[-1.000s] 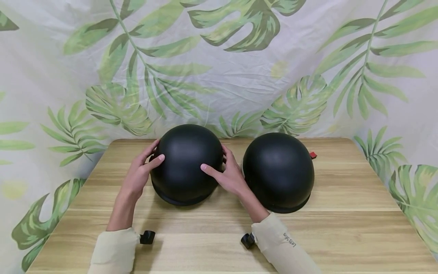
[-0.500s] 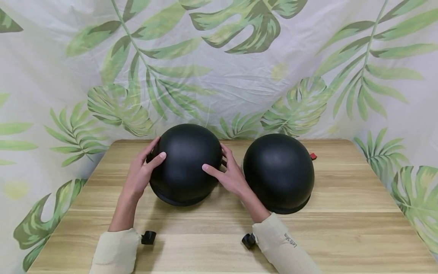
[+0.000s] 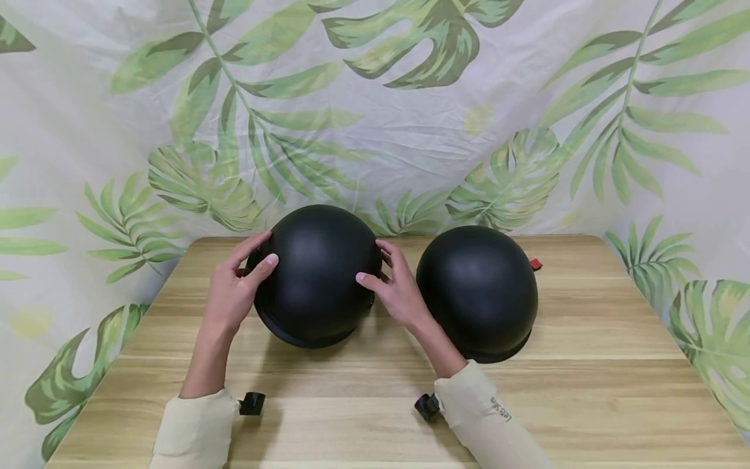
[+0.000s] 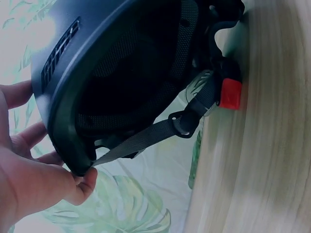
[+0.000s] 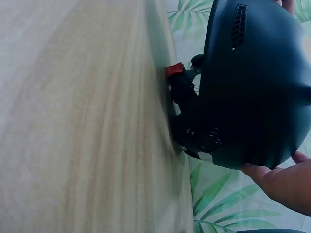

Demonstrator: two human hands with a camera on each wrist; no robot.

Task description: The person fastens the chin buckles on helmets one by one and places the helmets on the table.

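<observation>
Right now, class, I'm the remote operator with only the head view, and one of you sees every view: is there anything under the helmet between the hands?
Observer: Yes, the left wrist view shows a dark strap running below the opening of the held helmet.
Operator: Is there any clip near it?
Observer: A red clip sits by the strap's far end.
Operator: Does the helmet's side have openings?
Observer: The right wrist view shows a slotted vent there.

Left hand (image 3: 232, 291) and right hand (image 3: 402, 293) apart, each curved (thumbs (image 3: 260, 270) on the near side), forearms (image 3: 207, 363) forward.
</observation>
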